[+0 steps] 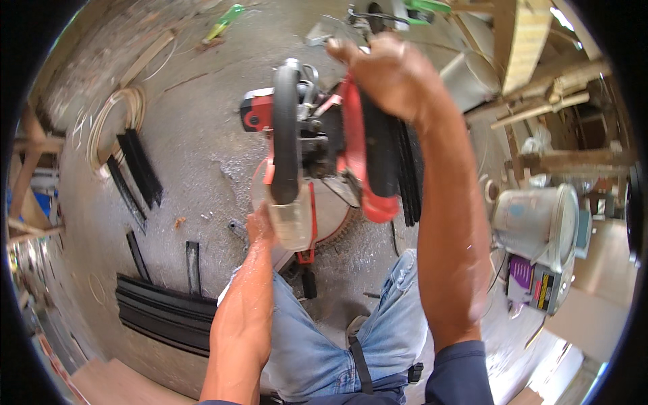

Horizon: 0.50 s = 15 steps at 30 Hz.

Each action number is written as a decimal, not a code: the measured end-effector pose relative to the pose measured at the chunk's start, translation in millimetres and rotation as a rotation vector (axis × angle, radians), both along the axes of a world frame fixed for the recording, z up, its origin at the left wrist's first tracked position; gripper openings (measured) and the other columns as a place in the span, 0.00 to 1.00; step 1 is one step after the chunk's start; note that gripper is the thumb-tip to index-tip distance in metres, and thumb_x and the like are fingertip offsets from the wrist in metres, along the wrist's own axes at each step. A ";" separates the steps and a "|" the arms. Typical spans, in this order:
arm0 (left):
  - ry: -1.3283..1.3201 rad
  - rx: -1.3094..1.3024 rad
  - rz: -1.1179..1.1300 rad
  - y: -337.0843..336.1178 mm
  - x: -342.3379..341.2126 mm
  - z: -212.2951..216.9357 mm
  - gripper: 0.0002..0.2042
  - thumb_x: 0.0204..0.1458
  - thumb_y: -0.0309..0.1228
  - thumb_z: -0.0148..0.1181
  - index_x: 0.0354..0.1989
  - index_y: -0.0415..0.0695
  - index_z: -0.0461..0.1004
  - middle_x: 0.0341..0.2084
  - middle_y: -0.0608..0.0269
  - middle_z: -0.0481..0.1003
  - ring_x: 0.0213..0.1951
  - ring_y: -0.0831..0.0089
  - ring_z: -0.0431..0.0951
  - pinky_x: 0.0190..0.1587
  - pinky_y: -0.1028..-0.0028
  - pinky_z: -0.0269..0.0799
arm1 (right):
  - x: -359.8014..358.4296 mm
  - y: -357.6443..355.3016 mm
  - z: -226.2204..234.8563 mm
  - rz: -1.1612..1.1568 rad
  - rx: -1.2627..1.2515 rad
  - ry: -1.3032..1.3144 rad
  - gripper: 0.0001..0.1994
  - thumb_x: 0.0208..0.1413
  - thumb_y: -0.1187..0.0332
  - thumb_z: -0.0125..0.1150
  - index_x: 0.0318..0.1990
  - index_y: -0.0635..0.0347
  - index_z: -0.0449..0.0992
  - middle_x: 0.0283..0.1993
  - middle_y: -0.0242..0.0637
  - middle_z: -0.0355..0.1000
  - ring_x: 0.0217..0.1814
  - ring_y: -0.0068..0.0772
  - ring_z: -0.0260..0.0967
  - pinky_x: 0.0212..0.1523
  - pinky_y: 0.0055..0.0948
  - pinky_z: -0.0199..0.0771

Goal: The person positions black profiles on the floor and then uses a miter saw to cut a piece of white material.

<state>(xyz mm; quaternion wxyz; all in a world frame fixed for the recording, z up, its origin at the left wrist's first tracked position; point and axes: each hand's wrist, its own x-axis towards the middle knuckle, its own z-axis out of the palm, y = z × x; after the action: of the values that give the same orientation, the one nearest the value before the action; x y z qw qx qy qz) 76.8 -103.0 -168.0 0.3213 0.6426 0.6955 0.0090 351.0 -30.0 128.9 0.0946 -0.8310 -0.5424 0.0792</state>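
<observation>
A red and black mitre saw (pixel 314 152) stands on the floor in front of my knees. Its round toothed blade (pixel 335 214) shows below the saw head, partly covered by a pale guard. My right hand (pixel 388 71) reaches over the saw and curls around the far end of its red and black upper part, a little blurred. Low on the saw's left side, my left hand (pixel 260 226) is beside the guard and blade. The guard hides most of its fingers, so what they touch cannot be made out.
Black profile strips (pixel 165 314) lie on the floor at left, with shorter pieces (pixel 140 167) near a coiled pale hose (pixel 121 115). A white bucket (pixel 533 226) stands at right beside a purple and grey box (pixel 538 283). Wooden framing (pixel 530 40) rises at far right.
</observation>
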 end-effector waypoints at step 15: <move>-0.030 -0.152 0.039 -11.9 16.7 11.6 0.31 0.39 0.41 0.78 0.53 0.50 0.71 0.39 0.41 0.80 0.47 0.39 0.80 0.52 0.43 0.69 | -79.2 -162.8 -51.7 -0.228 0.349 0.677 0.21 0.67 0.70 0.53 0.63 0.71 0.64 0.52 0.46 0.65 0.34 0.29 0.73 0.38 0.25 0.74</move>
<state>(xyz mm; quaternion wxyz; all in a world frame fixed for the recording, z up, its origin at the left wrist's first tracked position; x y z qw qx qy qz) 93.5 -114.9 -156.4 0.3794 0.6025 0.7016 -0.0277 271.8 -192.8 77.2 0.4163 -0.7842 -0.3899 0.2443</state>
